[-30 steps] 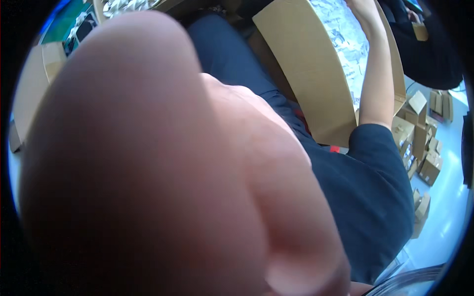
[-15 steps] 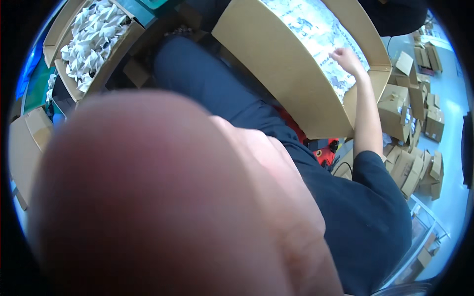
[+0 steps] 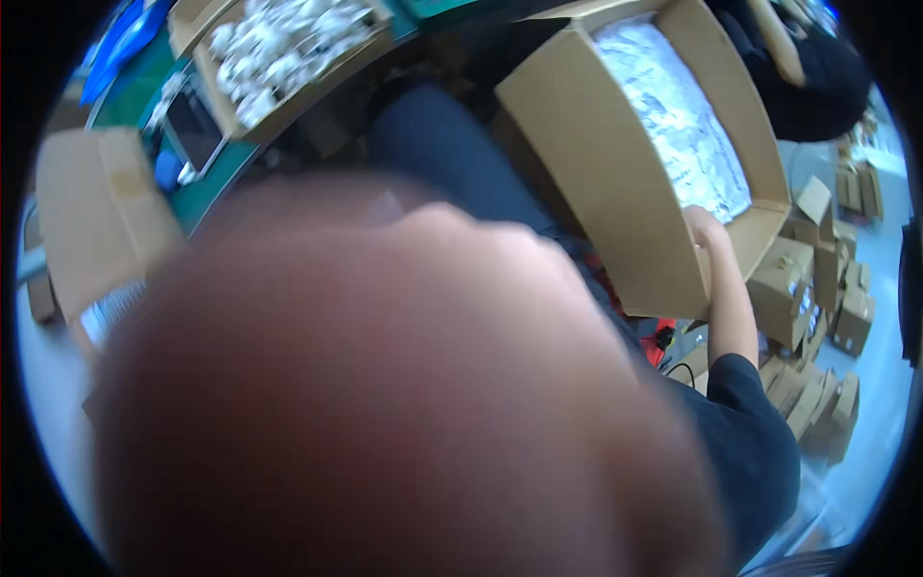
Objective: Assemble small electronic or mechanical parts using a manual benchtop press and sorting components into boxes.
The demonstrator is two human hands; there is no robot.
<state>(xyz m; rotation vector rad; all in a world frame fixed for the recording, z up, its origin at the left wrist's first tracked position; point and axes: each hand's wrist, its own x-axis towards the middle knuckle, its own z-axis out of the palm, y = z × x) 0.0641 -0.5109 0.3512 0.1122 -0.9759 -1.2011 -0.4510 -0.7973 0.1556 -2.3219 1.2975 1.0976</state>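
Note:
A large, blurred bare hand (image 3: 404, 404), apparently my left hand, fills the lower left and middle, very close to the camera. Its fingers cannot be made out. On the right, my right hand (image 3: 710, 231) is at the near inside edge of an open cardboard box (image 3: 606, 173). Its fingers look curled in, and whatever they may hold is hidden. Beyond that hand, a silvery-white plastic-wrapped layer (image 3: 678, 115) lies inside the box.
At upper left, a cardboard box (image 3: 380, 43) holds many crumpled white pieces (image 3: 288, 48) on a green surface (image 3: 207, 192). A dark flat device (image 3: 195, 125) lies near it. Another carton (image 3: 96, 192) stands left. Cartons (image 3: 784, 288) crowd the right; a person in black (image 3: 817, 96) is at upper right.
The surroundings have shifted right and down in view. My right hand has moved from above the wrapped layer to the box's near edge. The hand close to the camera looks more blurred.

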